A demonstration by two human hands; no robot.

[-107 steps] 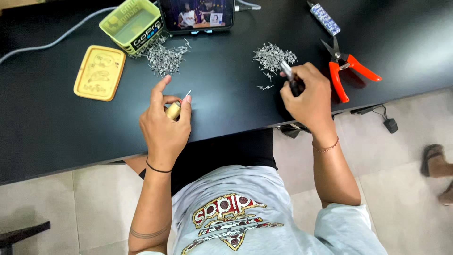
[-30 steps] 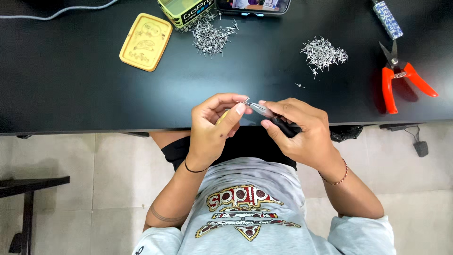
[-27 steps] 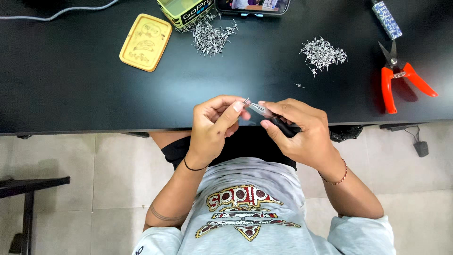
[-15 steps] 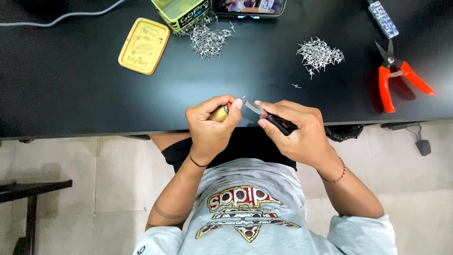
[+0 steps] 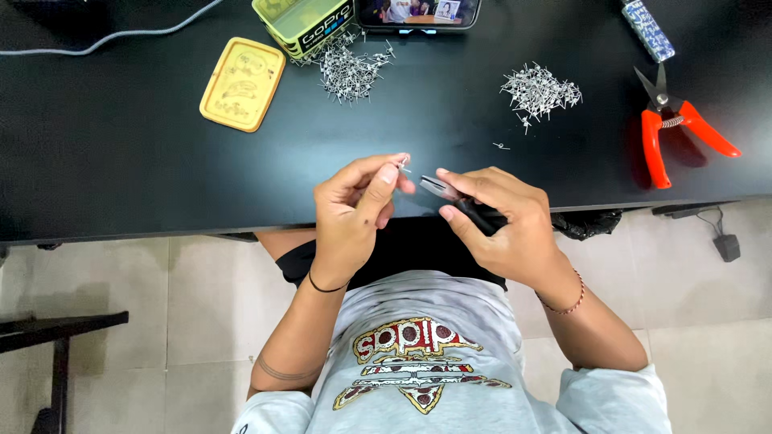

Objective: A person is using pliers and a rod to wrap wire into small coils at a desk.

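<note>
Black desk [image 5: 121,145] | two pin piles [image 5: 347,71] | left hand [image 5: 354,213] pinching pin [image 5: 402,163] | right hand [image 5: 503,229] gripping pliers [image 5: 450,197]

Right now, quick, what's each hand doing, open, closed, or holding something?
Left hand: closed, pinching a small silver wire pin between its fingertips.
Right hand: closed around dark-handled pliers, tip pointing toward the pin.

The pliers [image 5: 458,202] are mostly buried in the right hand [image 5: 503,225], only the tip pokes out. The bit of wire [image 5: 402,163] pinched in the left hand [image 5: 354,209] is too tiny to make out. Top edge chops off the phone [image 5: 418,12], green tin [image 5: 305,22] and patterned tube [image 5: 646,28].
</note>
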